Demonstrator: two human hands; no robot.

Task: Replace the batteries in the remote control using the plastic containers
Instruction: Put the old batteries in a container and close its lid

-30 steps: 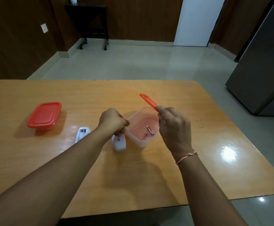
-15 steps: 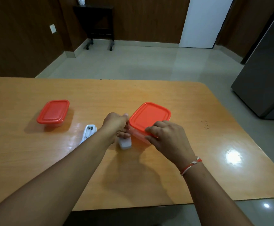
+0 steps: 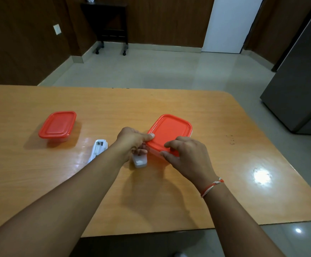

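Observation:
A clear plastic container with a red lid [image 3: 169, 131] sits at the table's middle. My left hand [image 3: 132, 140] grips its left edge, thumb on the lid. My right hand [image 3: 186, 156] presses fingertips on the lid's near edge. The white remote control [image 3: 98, 148] lies face down to the left, its battery bay uncovered, partly hidden by my left forearm. Its white battery cover [image 3: 140, 161] rests just below my left hand. A second red-lidded container [image 3: 58, 126] stands closed at the far left. The batteries are hidden under the lid.
The wooden table [image 3: 243, 164] has a rounded right edge and a glare spot at the right. Beyond it lie tiled floor, a dark wheeled stand [image 3: 112, 25] at the back wall and a grey cabinet [image 3: 302, 80] on the right.
A second ago my right hand held the red lid raised above the uncovered container with batteries inside. The lid now sits on the container, and both hands press on it.

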